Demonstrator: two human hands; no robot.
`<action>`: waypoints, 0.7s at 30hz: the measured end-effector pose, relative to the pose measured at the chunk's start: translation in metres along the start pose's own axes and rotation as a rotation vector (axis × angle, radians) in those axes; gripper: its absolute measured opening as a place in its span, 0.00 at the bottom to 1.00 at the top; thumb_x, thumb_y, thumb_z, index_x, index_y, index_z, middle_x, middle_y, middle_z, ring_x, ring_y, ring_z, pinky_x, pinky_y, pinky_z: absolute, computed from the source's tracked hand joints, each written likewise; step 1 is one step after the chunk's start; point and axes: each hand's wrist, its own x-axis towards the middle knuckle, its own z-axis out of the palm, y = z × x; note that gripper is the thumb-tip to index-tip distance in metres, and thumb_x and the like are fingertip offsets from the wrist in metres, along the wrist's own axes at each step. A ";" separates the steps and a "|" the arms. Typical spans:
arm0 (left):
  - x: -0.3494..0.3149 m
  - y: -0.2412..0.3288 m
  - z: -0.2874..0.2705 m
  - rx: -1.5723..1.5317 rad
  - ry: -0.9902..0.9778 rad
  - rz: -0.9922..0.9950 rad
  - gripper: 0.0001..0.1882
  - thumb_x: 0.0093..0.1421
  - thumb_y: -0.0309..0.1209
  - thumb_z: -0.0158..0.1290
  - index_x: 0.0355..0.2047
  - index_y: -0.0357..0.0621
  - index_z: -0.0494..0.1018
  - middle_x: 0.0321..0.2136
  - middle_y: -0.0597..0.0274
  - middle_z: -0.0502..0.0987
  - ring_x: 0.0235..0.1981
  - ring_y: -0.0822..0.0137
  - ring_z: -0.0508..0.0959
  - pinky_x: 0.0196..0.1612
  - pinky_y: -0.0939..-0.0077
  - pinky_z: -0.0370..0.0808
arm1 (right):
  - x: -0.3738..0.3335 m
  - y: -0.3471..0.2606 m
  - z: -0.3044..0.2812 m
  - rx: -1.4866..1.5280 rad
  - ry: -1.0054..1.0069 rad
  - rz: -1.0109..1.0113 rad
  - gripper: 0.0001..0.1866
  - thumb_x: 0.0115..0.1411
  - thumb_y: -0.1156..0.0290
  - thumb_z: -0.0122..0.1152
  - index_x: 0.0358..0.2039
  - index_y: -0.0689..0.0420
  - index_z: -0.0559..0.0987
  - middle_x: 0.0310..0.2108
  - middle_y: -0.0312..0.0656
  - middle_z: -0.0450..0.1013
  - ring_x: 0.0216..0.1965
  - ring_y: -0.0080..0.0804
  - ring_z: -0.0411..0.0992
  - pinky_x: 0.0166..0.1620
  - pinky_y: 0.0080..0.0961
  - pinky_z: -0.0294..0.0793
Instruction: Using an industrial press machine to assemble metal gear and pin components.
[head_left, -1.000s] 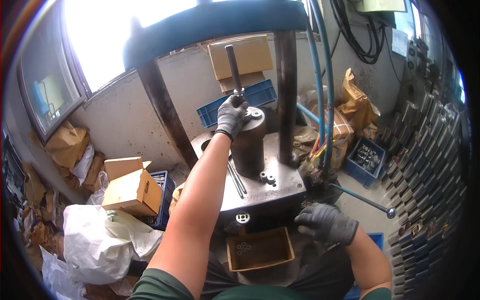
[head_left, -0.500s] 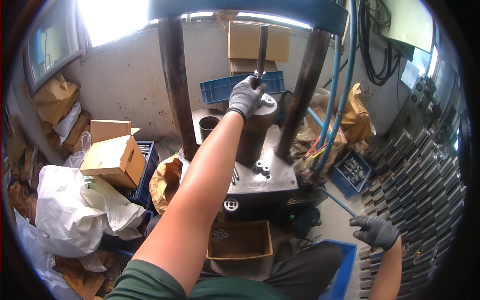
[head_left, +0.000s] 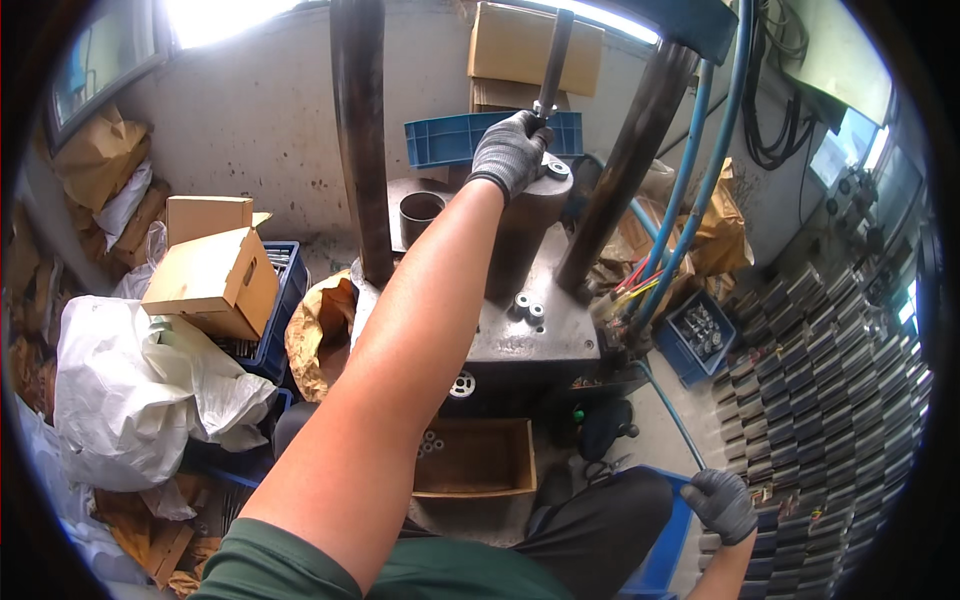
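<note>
At the top of a dark cylindrical post, my left hand [head_left: 510, 155], in a grey knit glove, is closed round the lower end of a dark metal shaft [head_left: 558, 60]. The shaft stands nearly upright, slightly tilted, with a shiny collar [head_left: 544, 107] just above my fingers. A ring-shaped part [head_left: 557, 170] lies on the post's top beside that hand. Low on the right, my right hand [head_left: 724, 506], also gloved, has its fingers curled at the end of a thin blue-grey lever [head_left: 672, 412], which slopes down from the machine.
Small rollers [head_left: 529, 307] rest on the machine's metal table [head_left: 530, 345], framed by thick columns [head_left: 362, 150]. A wooden box [head_left: 485, 455] holds several rings. Stacked dark bars [head_left: 820, 400] fill the right side; cartons [head_left: 205, 285] and a white sack [head_left: 120, 390] crowd the left.
The view has shifted, raising the machine in the picture. My right hand and the lever's end have swung down and left. My left hand keeps its hold on the shaft.
</note>
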 end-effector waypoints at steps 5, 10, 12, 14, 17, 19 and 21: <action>-0.003 0.004 -0.001 0.032 -0.014 -0.007 0.17 0.67 0.41 0.57 0.52 0.49 0.79 0.43 0.51 0.84 0.46 0.53 0.83 0.52 0.60 0.77 | 0.000 0.000 0.001 -0.040 0.027 0.037 0.10 0.56 0.65 0.69 0.29 0.60 0.84 0.27 0.52 0.78 0.30 0.51 0.78 0.36 0.41 0.77; -0.003 0.005 -0.002 -0.018 -0.027 -0.032 0.17 0.66 0.41 0.58 0.53 0.49 0.79 0.42 0.50 0.84 0.44 0.53 0.83 0.51 0.61 0.77 | -0.002 0.002 0.002 0.011 0.055 0.070 0.11 0.56 0.65 0.70 0.29 0.61 0.83 0.26 0.54 0.77 0.29 0.52 0.78 0.35 0.40 0.76; -0.004 0.005 -0.002 0.009 -0.016 -0.020 0.17 0.66 0.41 0.58 0.53 0.49 0.79 0.42 0.50 0.84 0.44 0.53 0.84 0.51 0.61 0.78 | -0.002 0.000 0.000 0.008 0.066 0.069 0.11 0.56 0.65 0.70 0.29 0.61 0.83 0.25 0.54 0.77 0.29 0.53 0.78 0.35 0.40 0.76; -0.005 0.006 -0.002 0.037 0.002 0.003 0.17 0.66 0.41 0.59 0.52 0.49 0.79 0.42 0.50 0.84 0.44 0.53 0.84 0.51 0.61 0.78 | -0.002 -0.006 -0.003 0.028 0.046 0.119 0.12 0.56 0.64 0.70 0.29 0.61 0.83 0.26 0.55 0.77 0.30 0.53 0.78 0.35 0.40 0.76; -0.004 0.004 -0.003 0.045 0.003 0.005 0.18 0.66 0.41 0.59 0.53 0.49 0.79 0.41 0.51 0.84 0.43 0.53 0.84 0.50 0.61 0.78 | -0.001 -0.003 -0.002 0.011 0.052 0.086 0.12 0.56 0.64 0.69 0.30 0.62 0.82 0.26 0.55 0.77 0.30 0.53 0.78 0.35 0.41 0.75; -0.005 0.006 -0.003 0.042 -0.003 0.001 0.18 0.66 0.41 0.59 0.53 0.50 0.79 0.41 0.52 0.84 0.43 0.53 0.84 0.50 0.61 0.77 | -0.002 -0.005 -0.004 0.010 0.046 0.087 0.13 0.57 0.64 0.69 0.29 0.62 0.82 0.26 0.55 0.77 0.30 0.53 0.78 0.35 0.41 0.75; -0.006 0.006 -0.003 0.040 -0.008 -0.003 0.18 0.66 0.41 0.59 0.53 0.50 0.79 0.41 0.52 0.84 0.43 0.53 0.83 0.49 0.61 0.77 | -0.001 -0.007 -0.005 0.010 0.039 0.086 0.13 0.57 0.64 0.69 0.29 0.62 0.82 0.26 0.55 0.76 0.30 0.53 0.78 0.35 0.41 0.75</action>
